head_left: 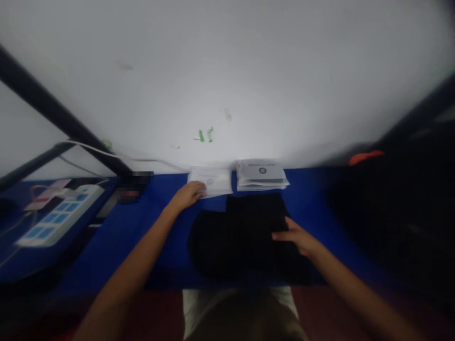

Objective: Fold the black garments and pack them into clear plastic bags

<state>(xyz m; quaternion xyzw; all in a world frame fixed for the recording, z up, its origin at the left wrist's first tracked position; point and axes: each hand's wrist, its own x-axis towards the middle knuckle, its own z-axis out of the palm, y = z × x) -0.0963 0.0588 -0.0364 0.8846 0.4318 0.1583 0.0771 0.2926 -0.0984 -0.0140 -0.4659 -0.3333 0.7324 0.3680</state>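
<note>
Black folded cloth [249, 237] lies on the blue table, close to its front edge. My right hand [298, 237] holds the cloth's right side, thumb on top and the other fingers partly hidden at its edge. Behind the cloth, my left hand [188, 195] rests on the left end of a white packet [218, 181], its fingers close together on the surface; whether they grip it cannot be made out. A stack of white packets [263, 175] with a dark round mark sits just to the right of that packet.
A white power strip with blue sockets [59, 215] and cables lies at the left. A black pile [401, 213] fills the right side, with an orange item [366, 157] at its top. Blue tabletop [142, 222] shows between; a pale wall [249, 85] stands behind.
</note>
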